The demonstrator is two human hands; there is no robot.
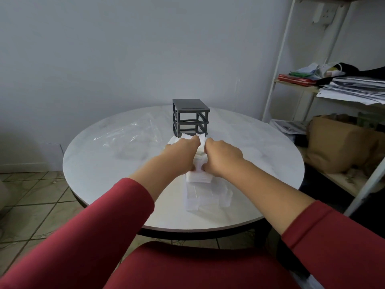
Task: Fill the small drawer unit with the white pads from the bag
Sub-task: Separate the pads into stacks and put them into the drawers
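Note:
A dark grey drawer frame (pixel 190 116) stands empty at the far middle of the round white table (pixel 108 170). In front of it both hands meet over a stack of white pads (pixel 199 176). My left hand (pixel 181 153) and my right hand (pixel 223 156) each grip the pads from their own side, fingers curled round them. More pads show past the fingertips (pixel 188 137). Clear plastic drawers (pixel 206 198) lie on the table just nearer me than the stack. A clear plastic bag (pixel 129 138) lies flat to the left.
A white shelf rack (pixel 291 59) stands at the right with papers, folded cloths and a brown paper bag (pixel 337 151). A red chair seat (pixel 198 265) sits below the table's near edge. Tiled floor shows at the left.

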